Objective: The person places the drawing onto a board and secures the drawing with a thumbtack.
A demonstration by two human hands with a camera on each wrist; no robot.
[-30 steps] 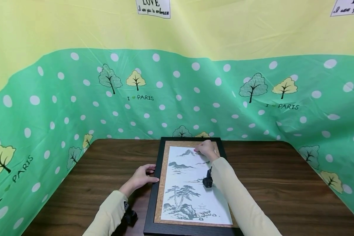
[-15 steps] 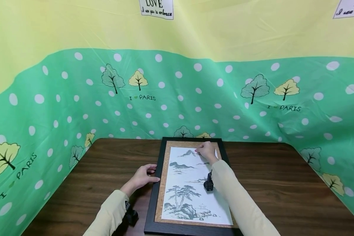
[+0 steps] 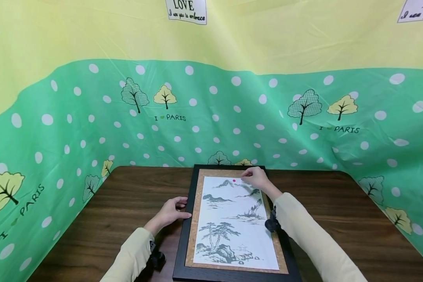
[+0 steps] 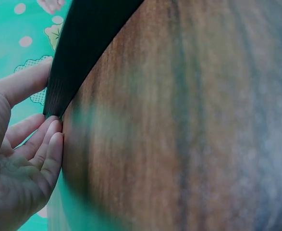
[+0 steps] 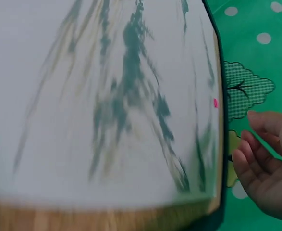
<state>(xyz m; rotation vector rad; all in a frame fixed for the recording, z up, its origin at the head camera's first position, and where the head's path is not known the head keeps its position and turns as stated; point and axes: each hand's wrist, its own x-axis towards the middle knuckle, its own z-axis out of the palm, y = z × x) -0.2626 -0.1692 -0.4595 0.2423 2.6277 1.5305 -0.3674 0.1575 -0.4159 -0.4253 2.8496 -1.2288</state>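
A black-framed cork board [image 3: 199, 219] lies on the table. On it is a white sheet [image 3: 225, 211] printted with an ink landscape of mountains and trees. Near the sheet's top edge sits a small pink pushpin [image 3: 234, 180], also visible in the right wrist view [image 5: 215, 103]. My right hand [image 3: 257, 179] hovers just right of the pin, loosely bent, with nothing visible between thumb and fingers. My left hand [image 3: 170, 211] holds the board's left edge; in the left wrist view its thumb is on one side of the black border [image 4: 66, 82] and its fingertips on the other.
The brown wooden table [image 3: 127, 188] extends on both sides of the board. A green and yellow printed curtain [image 3: 211, 109] hangs behind and around it. Small black cameras, such as the right one [image 3: 272, 225], are strapped at both wrists.
My right hand has let go of the pushpin and moved right, uncovering the pin and more of the drawing. My left hand stays at the board's edge.
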